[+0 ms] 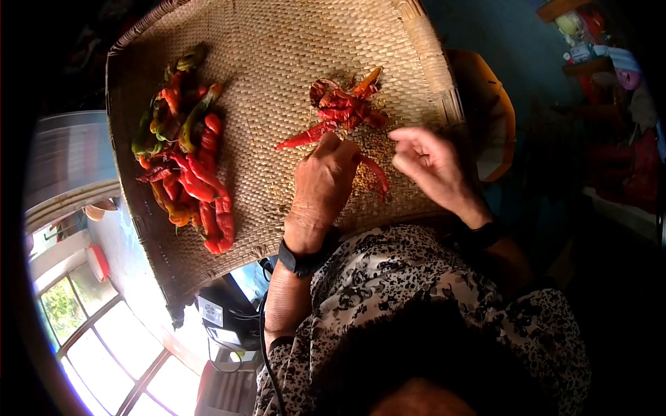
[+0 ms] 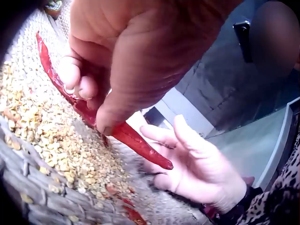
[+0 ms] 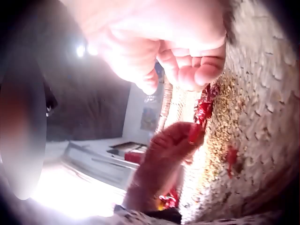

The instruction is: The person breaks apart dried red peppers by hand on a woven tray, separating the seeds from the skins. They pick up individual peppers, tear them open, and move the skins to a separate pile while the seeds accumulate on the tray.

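— At centre frame in the head view, what does the left hand (image 1: 322, 180) hold?

— It holds one long, glossy red chilli (image 2: 126, 133). The left wrist view shows the thumb and curled fingers pinching the pod near mid-length. The pointed tip projects down and to the right.

— Where is the chilli relative to the tray?

— It sits over the lower right portion of the wide woven bamboo tray (image 1: 277, 41), above a scatter of pale yellow seeds (image 2: 51, 140). Whether the pod's far end touches the weave cannot be told.

— What is the state of the right hand (image 1: 430, 163)?

— It holds nothing. The fingers are relaxed and slightly bent, and the palm is turned toward the left hand. The hand lies just right of the chilli tip; contact with the tip cannot be told.

— What surrounds the hands?

— Above them in the head view lies a small heap of torn red chilli pieces (image 1: 343, 104), with one whole red pod (image 1: 305, 136) pointing left. At the left side of the tray, well apart from both hands, lies a long heap of whole red and green chillies (image 1: 184, 159). A black wristband (image 1: 302, 262) sits on the left wrist, beside a black-and-white patterned garment (image 1: 388, 277) at lower centre.
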{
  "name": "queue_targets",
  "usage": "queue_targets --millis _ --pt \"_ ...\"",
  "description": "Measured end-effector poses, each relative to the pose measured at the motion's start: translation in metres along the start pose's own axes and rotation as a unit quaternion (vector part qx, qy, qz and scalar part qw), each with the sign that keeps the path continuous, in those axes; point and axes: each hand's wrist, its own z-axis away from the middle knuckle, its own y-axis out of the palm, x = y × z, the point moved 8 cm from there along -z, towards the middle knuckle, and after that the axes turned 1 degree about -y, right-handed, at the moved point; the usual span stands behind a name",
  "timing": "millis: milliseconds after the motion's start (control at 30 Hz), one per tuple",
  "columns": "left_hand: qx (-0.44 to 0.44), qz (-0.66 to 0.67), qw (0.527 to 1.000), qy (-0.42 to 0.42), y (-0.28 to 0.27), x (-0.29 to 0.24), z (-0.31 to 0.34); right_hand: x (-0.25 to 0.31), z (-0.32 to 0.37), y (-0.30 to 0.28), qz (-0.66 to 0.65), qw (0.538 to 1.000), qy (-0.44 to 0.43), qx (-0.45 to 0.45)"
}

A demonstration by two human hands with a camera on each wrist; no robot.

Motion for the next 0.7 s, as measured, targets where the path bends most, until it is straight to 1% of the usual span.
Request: queue_targets --millis 67,100,133,167,200,233,267,300,333,367,400,433,467,500,533,600,700 --pt "0.008 0.031 0.999 0.002 -0.004 -0.007 0.002 -0.01 0.007 0.017 0.074 0.997 0.011 0.035" --pt "0.008 0.03 1.0 0.003 -0.004 -0.008 0.002 -0.001 0.003 0.026 0.086 0.984 0.078 0.135" --pt "0.018 0.034 0.999 0.036 -0.002 -0.015 0.003 0.002 0.003 0.031 0.095 0.984 0.053 0.141" --pt "0.029 0.038 0.996 0.07 -0.001 -0.021 0.003 0.002 0.004 0.03 0.1 0.989 0.022 0.108" --pt "0.028 0.038 0.996 0.072 -0.002 -0.022 0.001 0.006 0.003 0.028 0.105 0.992 -0.01 0.075" --pt "0.022 0.098 0.992 0.071 -0.005 -0.023 -0.003 0.007 0.003 0.024 0.106 0.991 -0.01 0.075" --pt "0.016 0.157 0.985 0.07 -0.007 -0.023 -0.006 0.002 0.002 0.019 0.087 0.991 0.047 0.093" --pt "-0.01 0.16 0.985 0.057 -0.011 -0.018 -0.013 -0.006 0.003 0.014 0.067 0.986 0.105 0.11" --pt "-0.011 0.161 0.985 0.057 -0.009 -0.013 -0.022 -0.013 0.002 0.009 0.003 0.988 0.105 0.11" --pt "-0.052 0.117 0.991 0.047 -0.013 -0.005 -0.034 -0.019 0.004 -0.004 -0.099 0.981 0.147 0.084" --pt "-0.093 0.072 0.992 0.037 -0.016 0.002 -0.044 -0.018 0.005 -0.014 -0.2 0.96 0.186 0.058" --pt "-0.094 0.072 0.992 0.037 -0.014 0.005 -0.053 -0.018 0.002 -0.025 -0.318 0.933 0.171 0.014" --pt "-0.097 0.031 0.995 0.02 -0.011 0.01 -0.062 -0.02 -0.002 -0.035 -0.43 0.889 0.152 -0.03" --pt "-0.1 -0.008 0.995 0.004 -0.009 0.013 -0.07 -0.024 -0.006 -0.044 -0.553 0.82 0.121 -0.087" --pt "-0.1 -0.006 0.995 0.006 -0.005 0.013 -0.075 -0.024 -0.006 -0.055 -0.616 0.766 0.112 -0.142" --pt "-0.087 -0.059 0.994 0.004 0.005 0.012 -0.082 -0.021 -0.009 -0.057 -0.71 0.691 0.096 -0.097" --pt "-0.082 -0.08 0.993 0.005 0.012 0.013 -0.086 -0.022 -0.006 -0.036 -0.628 0.773 0.089 -0.032"
